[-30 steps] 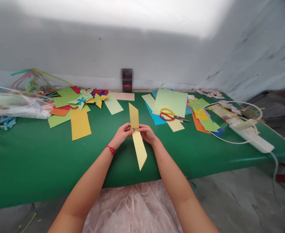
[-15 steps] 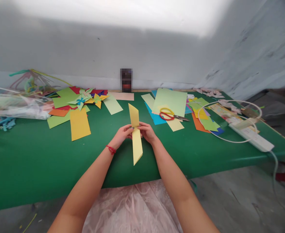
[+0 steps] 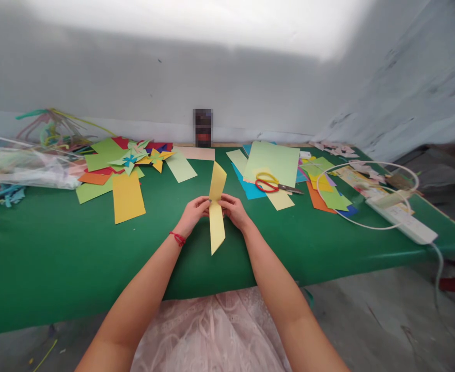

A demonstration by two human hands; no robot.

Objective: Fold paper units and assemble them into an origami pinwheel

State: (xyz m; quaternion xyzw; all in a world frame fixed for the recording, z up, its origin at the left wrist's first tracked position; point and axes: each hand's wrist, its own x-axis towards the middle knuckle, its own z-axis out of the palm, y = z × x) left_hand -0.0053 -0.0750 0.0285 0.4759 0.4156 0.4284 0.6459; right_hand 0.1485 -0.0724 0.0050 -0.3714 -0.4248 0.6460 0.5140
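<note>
A strip of pale yellow paper (image 3: pixel 217 230) with slanted ends stands between my hands, pinched in at its middle. My left hand (image 3: pixel 194 213), below a red string bracelet (image 3: pixel 178 238) at the wrist, grips the middle from the left with thumb and fingers. From the right, my right hand (image 3: pixel 234 211) pinches the same spot. The paper's upper and lower halves spread out beyond my fingers, above the green table (image 3: pixel 153 258). Some of my fingertips are hidden behind the paper.
Scissors (image 3: pixel 268 182) with red and yellow handles lie on a pale green sheet (image 3: pixel 276 157). On the left are folded paper flowers (image 3: pixel 130 156) and a yellow-orange sheet (image 3: pixel 128 199). A white power strip (image 3: pixel 403 214) with a looped cable sits at the right.
The yellow strip has turned in my fingers: its upper end has swung to the right and its lower end slightly left and up. Both hands keep their pinch at the middle.
</note>
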